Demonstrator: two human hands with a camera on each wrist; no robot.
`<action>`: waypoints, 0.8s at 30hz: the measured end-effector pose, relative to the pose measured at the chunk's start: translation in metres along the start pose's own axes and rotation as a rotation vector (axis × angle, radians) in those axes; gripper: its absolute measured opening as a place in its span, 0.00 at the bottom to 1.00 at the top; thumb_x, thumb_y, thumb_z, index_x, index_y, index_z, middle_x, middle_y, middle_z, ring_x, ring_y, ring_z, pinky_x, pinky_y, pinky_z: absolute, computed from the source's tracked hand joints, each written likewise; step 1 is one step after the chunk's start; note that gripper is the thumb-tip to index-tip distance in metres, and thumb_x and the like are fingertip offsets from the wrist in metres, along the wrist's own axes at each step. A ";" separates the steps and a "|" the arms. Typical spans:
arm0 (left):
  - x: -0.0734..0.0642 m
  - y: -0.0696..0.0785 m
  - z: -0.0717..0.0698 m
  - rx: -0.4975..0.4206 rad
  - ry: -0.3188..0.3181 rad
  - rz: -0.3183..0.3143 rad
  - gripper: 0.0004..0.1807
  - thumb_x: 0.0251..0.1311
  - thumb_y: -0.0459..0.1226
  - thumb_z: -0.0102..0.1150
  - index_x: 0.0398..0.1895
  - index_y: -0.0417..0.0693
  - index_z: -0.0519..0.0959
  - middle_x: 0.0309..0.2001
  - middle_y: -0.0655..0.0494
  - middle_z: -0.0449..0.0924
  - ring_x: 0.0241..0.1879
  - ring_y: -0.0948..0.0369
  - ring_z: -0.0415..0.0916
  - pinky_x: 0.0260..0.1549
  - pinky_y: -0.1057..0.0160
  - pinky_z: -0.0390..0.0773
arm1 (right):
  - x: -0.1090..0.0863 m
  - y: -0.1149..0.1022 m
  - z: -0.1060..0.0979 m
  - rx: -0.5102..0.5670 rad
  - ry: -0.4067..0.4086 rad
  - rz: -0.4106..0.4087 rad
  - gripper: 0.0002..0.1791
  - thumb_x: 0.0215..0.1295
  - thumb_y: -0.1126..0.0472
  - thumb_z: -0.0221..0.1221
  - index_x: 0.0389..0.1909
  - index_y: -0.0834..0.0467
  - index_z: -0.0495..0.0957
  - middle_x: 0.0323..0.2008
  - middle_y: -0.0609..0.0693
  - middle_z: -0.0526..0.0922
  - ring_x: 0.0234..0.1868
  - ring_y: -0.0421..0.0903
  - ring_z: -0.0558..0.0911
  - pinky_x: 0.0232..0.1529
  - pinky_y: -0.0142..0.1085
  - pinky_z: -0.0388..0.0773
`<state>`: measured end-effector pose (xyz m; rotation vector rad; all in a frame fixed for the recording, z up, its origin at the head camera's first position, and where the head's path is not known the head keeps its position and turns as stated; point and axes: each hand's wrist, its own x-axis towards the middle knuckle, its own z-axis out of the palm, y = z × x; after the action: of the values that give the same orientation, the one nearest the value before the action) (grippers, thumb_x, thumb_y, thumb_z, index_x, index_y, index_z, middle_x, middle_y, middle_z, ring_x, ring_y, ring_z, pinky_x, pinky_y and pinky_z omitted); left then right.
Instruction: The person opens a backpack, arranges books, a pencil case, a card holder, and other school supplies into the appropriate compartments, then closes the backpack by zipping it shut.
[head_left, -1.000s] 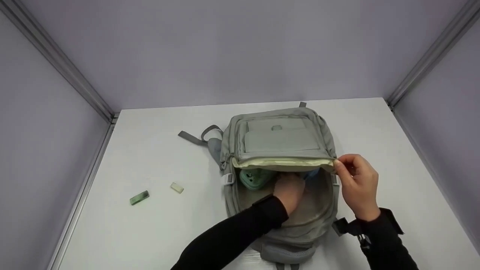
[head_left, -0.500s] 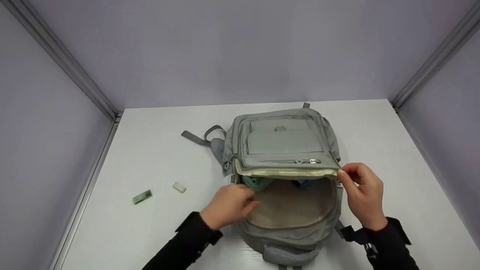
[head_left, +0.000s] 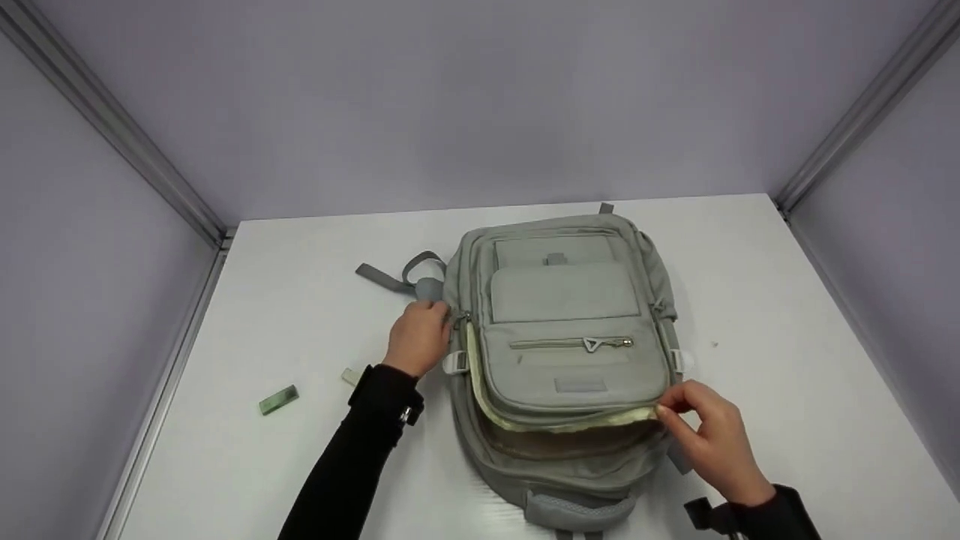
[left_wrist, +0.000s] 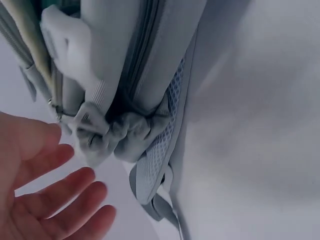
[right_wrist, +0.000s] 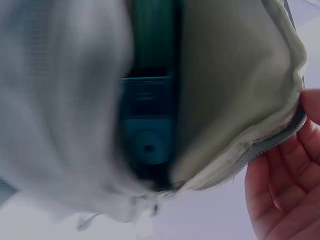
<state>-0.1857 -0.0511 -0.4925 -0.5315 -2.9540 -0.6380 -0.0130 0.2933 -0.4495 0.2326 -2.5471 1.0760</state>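
Note:
A grey backpack (head_left: pixel 566 292) lies on the table with its main compartment unzipped and the front flap (head_left: pixel 577 375) folded mostly over the opening. My right hand (head_left: pixel 709 439) pinches the flap's edge at the lower right corner. At the bag's left side is my left hand (head_left: pixel 416 337); in the left wrist view its fingers (left_wrist: pixel 75 185) are loosely bent beside the zipper pull (left_wrist: pixel 60 115), holding nothing. Inside the bag, the right wrist view shows a blue object (right_wrist: pixel 147 140) with a round part and a green item (right_wrist: pixel 152 35) behind it, both partly hidden.
A green block (head_left: pixel 278 400) lies on the white table (head_left: pixel 225 465) to the left. A pale small block (head_left: pixel 350 376) is partly covered by the left sleeve. A loose strap (head_left: pixel 382 277) extends from the bag's left side. Walls enclose the table's back and sides.
My left hand has come out of the bag and moved to its left side. My right hand has drawn the flap toward me, covering the things inside from the head view.

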 end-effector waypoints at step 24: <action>-0.009 -0.002 0.013 0.083 0.225 0.248 0.08 0.61 0.29 0.60 0.42 0.35 0.78 0.32 0.42 0.80 0.33 0.47 0.78 0.35 0.52 0.78 | -0.052 0.018 0.033 -0.325 -0.215 0.083 0.29 0.36 0.46 0.79 0.39 0.50 0.78 0.41 0.42 0.77 0.44 0.41 0.75 0.45 0.41 0.72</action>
<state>-0.1782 -0.0501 -0.5068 -0.7492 -2.6352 -0.5095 0.0210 0.2829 -0.5033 0.1637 -2.8991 0.6784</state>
